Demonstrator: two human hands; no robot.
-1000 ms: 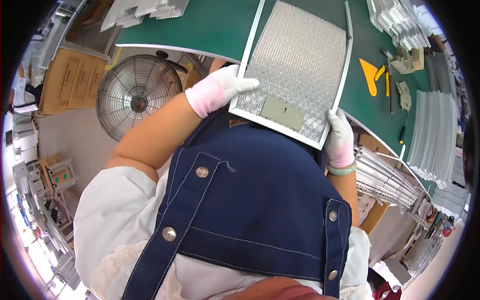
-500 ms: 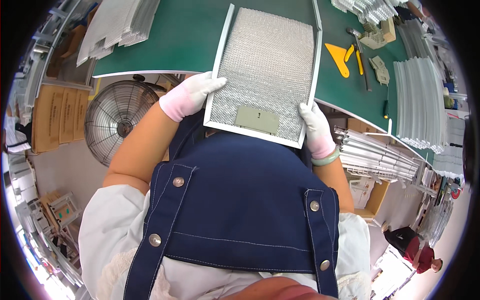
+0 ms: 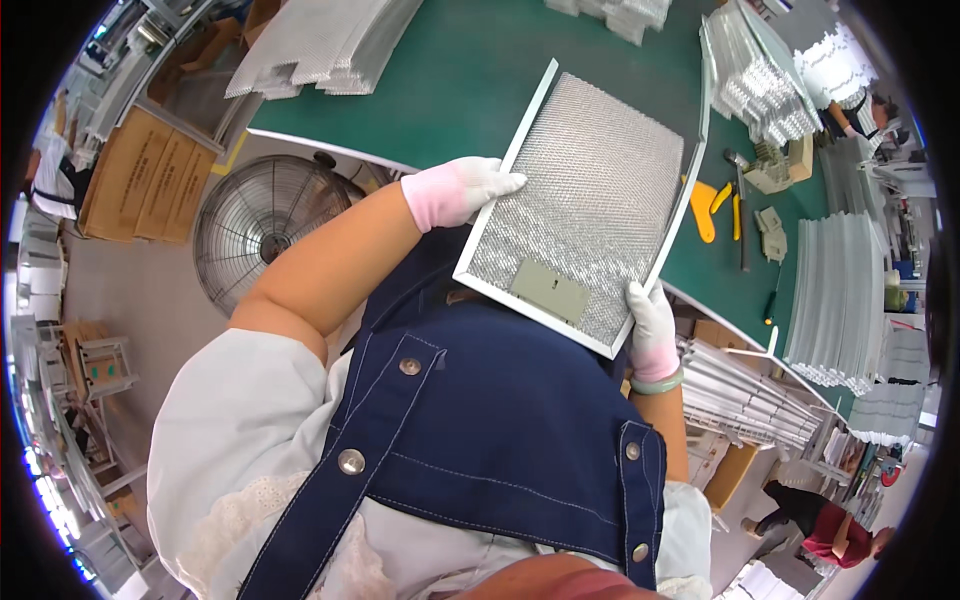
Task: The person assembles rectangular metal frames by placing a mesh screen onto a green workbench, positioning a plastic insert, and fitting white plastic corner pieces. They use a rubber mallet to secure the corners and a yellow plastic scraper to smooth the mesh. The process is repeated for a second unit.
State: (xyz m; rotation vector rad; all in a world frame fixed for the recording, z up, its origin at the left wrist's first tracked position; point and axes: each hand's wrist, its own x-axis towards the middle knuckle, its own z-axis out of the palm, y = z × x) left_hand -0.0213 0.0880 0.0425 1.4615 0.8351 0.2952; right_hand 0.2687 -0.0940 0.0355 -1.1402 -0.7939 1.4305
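Observation:
A metal mesh filter panel (image 3: 600, 185) is held tilted in front of my apron, its far part over the green table. White metal frame strips (image 3: 520, 130) run along its two long sides and near edge. The far edge shows no strip, and the side strips stick out past the mesh there. Near the close edge sits a grey-green plate (image 3: 550, 290). My left hand (image 3: 462, 192), in a white and pink glove, grips the left strip with the thumb on top. My right hand (image 3: 652, 325), gloved alike, is closed on the right strip close to the near corner.
The green table (image 3: 450, 85) holds mesh sheets (image 3: 330, 45) at the left and stacked strips (image 3: 835, 300) at the right. A yellow scraper (image 3: 703, 215), a hammer (image 3: 741, 200) and a screwdriver (image 3: 769, 308) lie right of the panel. A floor fan (image 3: 270, 225) stands left.
The view has swung, so the surroundings sit elsewhere in the picture. The panel now lies more slanted, turned clockwise. Both hands keep their hold on its side strips.

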